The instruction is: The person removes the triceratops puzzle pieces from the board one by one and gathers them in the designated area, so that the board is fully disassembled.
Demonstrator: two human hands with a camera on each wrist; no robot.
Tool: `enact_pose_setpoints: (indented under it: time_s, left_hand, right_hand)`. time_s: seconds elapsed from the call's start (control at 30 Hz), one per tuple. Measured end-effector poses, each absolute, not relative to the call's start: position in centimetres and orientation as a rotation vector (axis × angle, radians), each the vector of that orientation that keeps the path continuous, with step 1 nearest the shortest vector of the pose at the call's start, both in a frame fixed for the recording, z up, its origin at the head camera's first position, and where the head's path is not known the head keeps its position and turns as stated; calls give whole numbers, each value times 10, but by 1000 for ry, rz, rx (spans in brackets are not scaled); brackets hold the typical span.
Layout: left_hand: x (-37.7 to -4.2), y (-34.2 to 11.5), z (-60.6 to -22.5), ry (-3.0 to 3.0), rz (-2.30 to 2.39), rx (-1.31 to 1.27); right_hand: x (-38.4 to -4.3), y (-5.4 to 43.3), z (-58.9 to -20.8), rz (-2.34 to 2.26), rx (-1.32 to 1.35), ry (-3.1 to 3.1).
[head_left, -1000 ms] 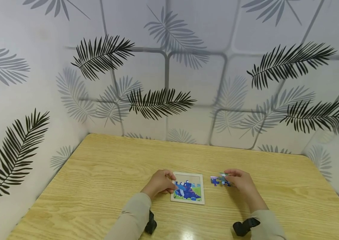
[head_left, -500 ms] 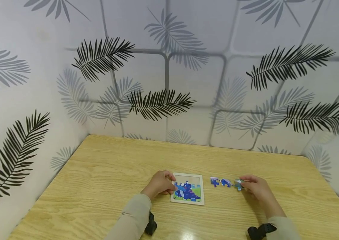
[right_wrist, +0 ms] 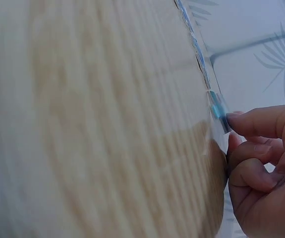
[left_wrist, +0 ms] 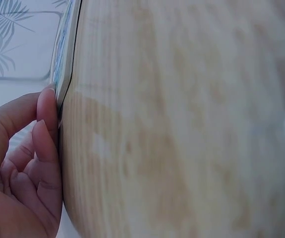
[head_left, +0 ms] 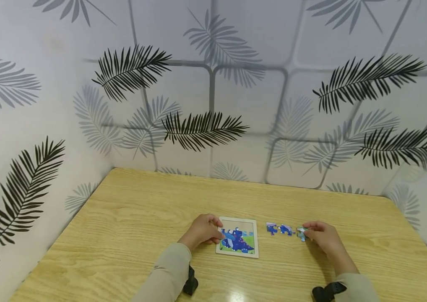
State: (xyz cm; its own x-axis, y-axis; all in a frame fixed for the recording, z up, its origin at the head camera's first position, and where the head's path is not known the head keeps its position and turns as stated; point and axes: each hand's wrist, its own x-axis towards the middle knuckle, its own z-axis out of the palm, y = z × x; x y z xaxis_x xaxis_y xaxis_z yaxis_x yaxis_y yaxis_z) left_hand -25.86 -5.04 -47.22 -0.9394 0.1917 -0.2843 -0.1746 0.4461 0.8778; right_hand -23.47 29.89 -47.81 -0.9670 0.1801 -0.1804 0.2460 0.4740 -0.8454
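Nearest, beige sleeves (head_left: 165,274) with black wrist cameras (head_left: 190,282) at both wrists. Just beyond, left hand (head_left: 202,230) with thumb and fingers bent narrowly round the left edge of a square wooden-framed jigsaw tray (head_left: 237,254), flat on the wood-grain tabletop (head_left: 160,205), blue spotted dinosaur picture partly assembled inside. Well to the right, right hand (head_left: 322,235) pinching a small jigsaw piece (head_left: 301,233) between thumb and fingers; hard to tell whether touching the tabletop. Between tray and pinched piece, two loose purple-blue pieces (head_left: 272,229), side by side. Farthest, leaf-patterned wall (head_left: 243,109).
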Motion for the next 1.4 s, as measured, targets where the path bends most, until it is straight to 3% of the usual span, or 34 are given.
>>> enact_pose_setpoints:
  time_s: [0.67,1.0,1.4]
  left_hand:
    - [-257,-48,-470,2352,1501,19]
    - [-259,-50,-473,2348,1508,21]
    - [-258,-50,-470,2351,1504,14]
  right_hand:
    - [-228,297,-467,-1620,400,2605]
    - [-230,271,-450,-1820,269,2514]
    - [-235,229,-456,-1860,203,2425]
